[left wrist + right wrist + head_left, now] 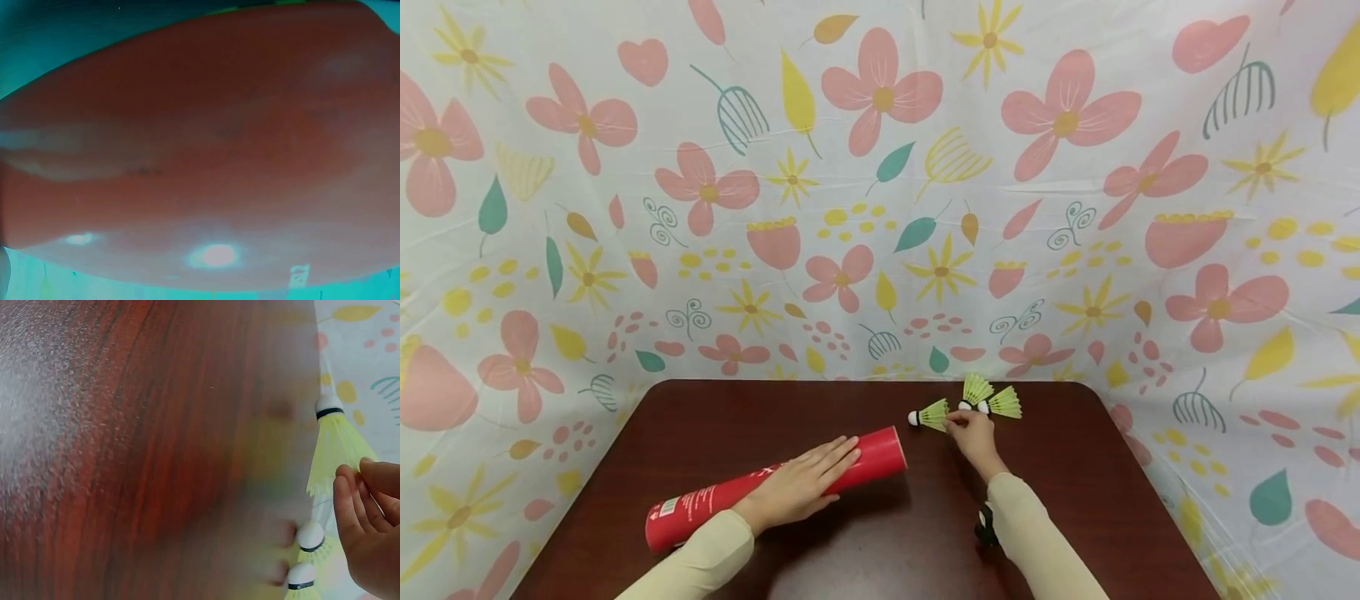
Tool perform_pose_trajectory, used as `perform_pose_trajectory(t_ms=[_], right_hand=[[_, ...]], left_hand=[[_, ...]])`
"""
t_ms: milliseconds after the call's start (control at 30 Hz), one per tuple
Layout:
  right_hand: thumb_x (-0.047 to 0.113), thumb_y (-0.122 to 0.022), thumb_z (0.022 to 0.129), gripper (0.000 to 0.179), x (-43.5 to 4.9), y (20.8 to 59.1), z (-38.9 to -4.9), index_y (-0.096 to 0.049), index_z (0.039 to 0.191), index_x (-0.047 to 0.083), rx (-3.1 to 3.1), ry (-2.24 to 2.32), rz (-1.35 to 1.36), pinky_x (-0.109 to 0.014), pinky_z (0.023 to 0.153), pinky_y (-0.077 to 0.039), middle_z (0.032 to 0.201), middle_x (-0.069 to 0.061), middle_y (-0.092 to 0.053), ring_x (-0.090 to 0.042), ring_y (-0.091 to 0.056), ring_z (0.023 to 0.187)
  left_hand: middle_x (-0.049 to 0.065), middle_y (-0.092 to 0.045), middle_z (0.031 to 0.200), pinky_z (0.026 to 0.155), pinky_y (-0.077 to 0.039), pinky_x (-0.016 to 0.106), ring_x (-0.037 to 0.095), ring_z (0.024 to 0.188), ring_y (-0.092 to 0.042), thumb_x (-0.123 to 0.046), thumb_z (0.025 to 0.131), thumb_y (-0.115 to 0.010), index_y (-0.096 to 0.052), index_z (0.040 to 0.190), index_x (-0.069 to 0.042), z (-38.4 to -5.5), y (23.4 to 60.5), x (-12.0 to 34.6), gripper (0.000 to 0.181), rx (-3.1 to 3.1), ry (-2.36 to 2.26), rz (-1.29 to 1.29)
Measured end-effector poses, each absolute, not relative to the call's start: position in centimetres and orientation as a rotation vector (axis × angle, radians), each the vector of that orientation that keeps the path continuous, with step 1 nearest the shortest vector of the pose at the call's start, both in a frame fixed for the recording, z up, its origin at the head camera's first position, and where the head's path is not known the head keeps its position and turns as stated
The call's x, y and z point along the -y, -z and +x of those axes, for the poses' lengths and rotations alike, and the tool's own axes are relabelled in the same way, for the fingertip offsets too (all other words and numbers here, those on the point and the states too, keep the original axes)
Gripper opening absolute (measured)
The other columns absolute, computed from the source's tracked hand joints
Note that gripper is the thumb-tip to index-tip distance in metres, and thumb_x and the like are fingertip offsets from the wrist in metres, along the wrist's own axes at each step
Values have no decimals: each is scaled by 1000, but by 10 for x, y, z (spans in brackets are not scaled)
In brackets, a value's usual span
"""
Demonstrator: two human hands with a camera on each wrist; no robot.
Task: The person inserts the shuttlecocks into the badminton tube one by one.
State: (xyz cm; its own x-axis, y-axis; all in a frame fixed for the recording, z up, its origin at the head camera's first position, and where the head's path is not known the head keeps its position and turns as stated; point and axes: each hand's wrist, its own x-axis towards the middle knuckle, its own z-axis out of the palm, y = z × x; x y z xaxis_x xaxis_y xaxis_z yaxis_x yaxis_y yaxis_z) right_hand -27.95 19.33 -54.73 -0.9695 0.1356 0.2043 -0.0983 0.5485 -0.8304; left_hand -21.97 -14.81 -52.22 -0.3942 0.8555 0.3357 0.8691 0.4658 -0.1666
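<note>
My left hand (801,483) rests across the top of a red cylindrical tube (700,508), its fingers laid fairly straight over the surface. The tube lies at a slant over the table, its right end toward the back. In the left wrist view the tube (219,187) fills most of the picture. My right hand (976,440) pinches the skirt edge of a yellow shuttlecock (931,415) between thumb and fingertips. This shuttlecock (337,447) points its white cork away from the hand (375,525). Two more shuttlecocks, one at the back (976,390) and one right of it (1004,403), lie close together.
The dark brown wooden table (737,417) has rounded far corners. Behind it hangs a white curtain (880,208) printed with flowers and leaves. A black object (986,527) shows beside the right forearm at the wrist.
</note>
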Motion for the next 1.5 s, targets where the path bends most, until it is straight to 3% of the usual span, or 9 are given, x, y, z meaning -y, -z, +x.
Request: perform_pose_trajectory(t_ms=[600, 900, 1233, 1400, 1500], right_hand=[[11, -71, 86, 7, -198, 511, -247, -74, 92, 6, 2507, -1487, 201, -24, 61, -53, 80, -5, -71, -21, -68, 74], [11, -73, 85, 6, -199, 499, -228, -74, 90, 8, 2466, -1574, 328, -31, 63, -55, 80, -6, -72, -34, -68, 78], [11, -73, 85, 5, -190, 500, -217, -73, 89, 9, 2445, -1608, 431, -24, 60, -51, 79, -4, -71, -25, -68, 74], [10, -73, 85, 7, -183, 502, -213, -73, 91, 8, 2448, -1611, 490, -24, 61, -52, 80, -8, -72, -9, -66, 71], [6, -72, 84, 8, -178, 500, -210, -72, 92, 4, 2439, -1596, 527, -23, 62, -53, 82, -12, -72, -8, -66, 71]], left_hand=[[10, -24, 157, 110, -34, 39, 27, 142, -29, -29, 79, -79, -23, 153, -9, -221, 519, 151, 95, 2369, 57, -1448], [12, -28, 156, 108, -36, 39, 30, 139, -34, -30, 77, -81, -28, 151, -6, -222, 518, 151, 93, 2328, 43, -1438], [12, -26, 156, 109, -35, 39, 29, 140, -32, -28, 78, -80, -26, 152, -7, -222, 514, 149, 95, 2342, 48, -1438], [12, -25, 157, 110, -35, 39, 29, 141, -31, -28, 78, -80, -25, 152, -7, -220, 514, 148, 95, 2357, 58, -1449], [12, -25, 157, 110, -35, 39, 29, 141, -30, -28, 78, -80, -24, 152, -7, -219, 513, 147, 95, 2360, 59, -1448]])
